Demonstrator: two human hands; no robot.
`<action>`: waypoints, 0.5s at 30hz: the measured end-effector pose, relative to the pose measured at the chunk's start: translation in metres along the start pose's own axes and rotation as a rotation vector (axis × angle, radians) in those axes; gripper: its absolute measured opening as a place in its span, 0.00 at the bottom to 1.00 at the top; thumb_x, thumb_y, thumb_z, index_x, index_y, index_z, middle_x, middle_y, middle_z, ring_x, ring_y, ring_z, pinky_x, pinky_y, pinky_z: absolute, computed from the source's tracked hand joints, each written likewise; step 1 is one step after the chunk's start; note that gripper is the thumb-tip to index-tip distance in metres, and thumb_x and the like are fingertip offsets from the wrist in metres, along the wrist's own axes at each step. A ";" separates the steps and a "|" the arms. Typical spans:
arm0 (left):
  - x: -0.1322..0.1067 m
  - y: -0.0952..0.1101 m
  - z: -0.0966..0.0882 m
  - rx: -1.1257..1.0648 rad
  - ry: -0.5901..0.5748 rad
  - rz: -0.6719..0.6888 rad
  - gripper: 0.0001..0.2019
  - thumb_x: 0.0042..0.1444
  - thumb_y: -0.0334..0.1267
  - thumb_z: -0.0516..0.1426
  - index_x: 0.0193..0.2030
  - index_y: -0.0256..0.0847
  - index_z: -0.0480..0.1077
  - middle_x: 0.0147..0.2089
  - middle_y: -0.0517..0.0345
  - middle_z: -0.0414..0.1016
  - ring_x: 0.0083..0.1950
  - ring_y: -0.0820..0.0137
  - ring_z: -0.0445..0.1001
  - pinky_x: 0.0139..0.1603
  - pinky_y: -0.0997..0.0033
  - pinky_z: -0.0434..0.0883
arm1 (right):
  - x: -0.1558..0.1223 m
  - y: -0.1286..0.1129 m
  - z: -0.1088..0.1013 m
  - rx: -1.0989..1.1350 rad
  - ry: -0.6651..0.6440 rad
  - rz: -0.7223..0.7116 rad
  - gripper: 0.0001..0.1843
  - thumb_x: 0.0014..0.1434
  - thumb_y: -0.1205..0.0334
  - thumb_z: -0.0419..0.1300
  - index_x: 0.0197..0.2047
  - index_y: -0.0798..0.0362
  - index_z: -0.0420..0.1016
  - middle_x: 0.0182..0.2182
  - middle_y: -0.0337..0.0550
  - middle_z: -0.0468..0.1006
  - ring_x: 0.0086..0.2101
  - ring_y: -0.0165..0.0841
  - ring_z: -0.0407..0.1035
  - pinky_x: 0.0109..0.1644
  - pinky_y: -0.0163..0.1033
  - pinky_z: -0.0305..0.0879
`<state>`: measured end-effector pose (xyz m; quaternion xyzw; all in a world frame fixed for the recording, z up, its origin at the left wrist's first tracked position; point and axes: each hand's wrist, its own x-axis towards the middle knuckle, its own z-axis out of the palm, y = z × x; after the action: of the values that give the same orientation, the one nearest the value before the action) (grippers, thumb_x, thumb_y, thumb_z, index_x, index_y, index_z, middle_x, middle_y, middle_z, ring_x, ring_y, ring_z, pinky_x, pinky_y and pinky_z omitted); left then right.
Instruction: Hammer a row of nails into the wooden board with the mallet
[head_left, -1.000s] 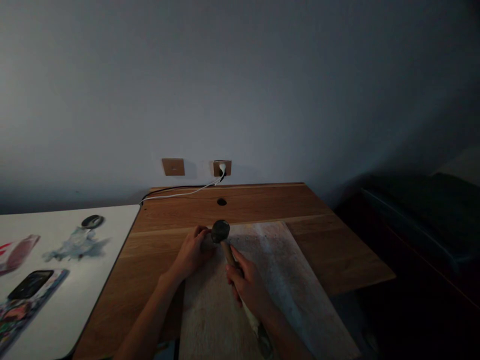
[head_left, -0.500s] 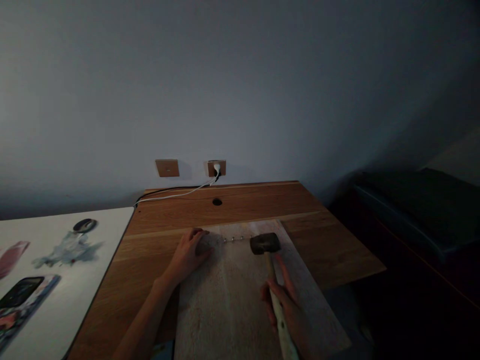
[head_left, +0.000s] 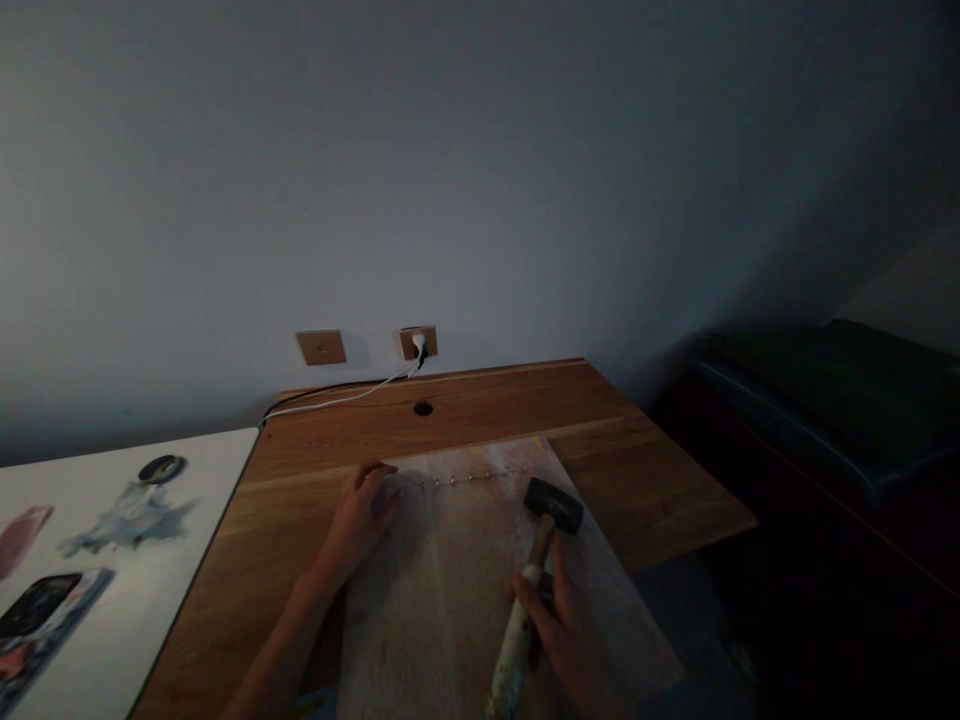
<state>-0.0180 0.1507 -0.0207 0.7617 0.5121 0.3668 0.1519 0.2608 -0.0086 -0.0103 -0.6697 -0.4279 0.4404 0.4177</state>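
Wooden surface against the wall, pale board flat on it, near right corner jutting past the surface's edge. Left forearm comes up from lower left, angled inward; right forearm from lower right, angled up-left. Mallet slants over the board's right half, dark head away from the wearer (can't tell if it touches the board). Right hand wrapped round the handle below the head, firm grip. Left hand at the board's far left corner, fingers half curled, thumb apart; can't tell if it pinches anything. Small shiny studs in a row near the far edge, between left hand and mallet head.
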 end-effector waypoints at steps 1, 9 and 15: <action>-0.005 0.004 -0.002 0.009 0.012 -0.002 0.13 0.64 0.43 0.55 0.53 0.44 0.71 0.56 0.48 0.69 0.57 0.58 0.73 0.60 0.50 0.73 | 0.000 0.000 -0.003 -0.008 0.008 0.035 0.45 0.64 0.38 0.54 0.76 0.49 0.45 0.41 0.47 0.82 0.30 0.41 0.77 0.29 0.43 0.73; -0.091 0.022 -0.028 0.147 0.039 -0.072 0.16 0.65 0.43 0.53 0.57 0.48 0.70 0.61 0.50 0.68 0.58 0.58 0.75 0.58 0.52 0.77 | -0.002 -0.002 -0.017 -0.263 -0.013 0.006 0.45 0.62 0.33 0.53 0.73 0.52 0.56 0.40 0.50 0.82 0.42 0.47 0.78 0.47 0.46 0.71; -0.150 0.007 -0.045 0.210 0.130 -0.091 0.12 0.64 0.45 0.54 0.46 0.48 0.76 0.53 0.52 0.75 0.49 0.60 0.80 0.48 0.61 0.82 | 0.000 -0.008 -0.008 -0.279 0.010 -0.045 0.48 0.62 0.35 0.52 0.75 0.57 0.50 0.30 0.46 0.79 0.32 0.46 0.76 0.37 0.43 0.68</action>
<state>-0.0761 0.0074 -0.0459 0.7241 0.5904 0.3525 0.0540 0.2669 -0.0084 -0.0007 -0.7137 -0.4978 0.3637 0.3326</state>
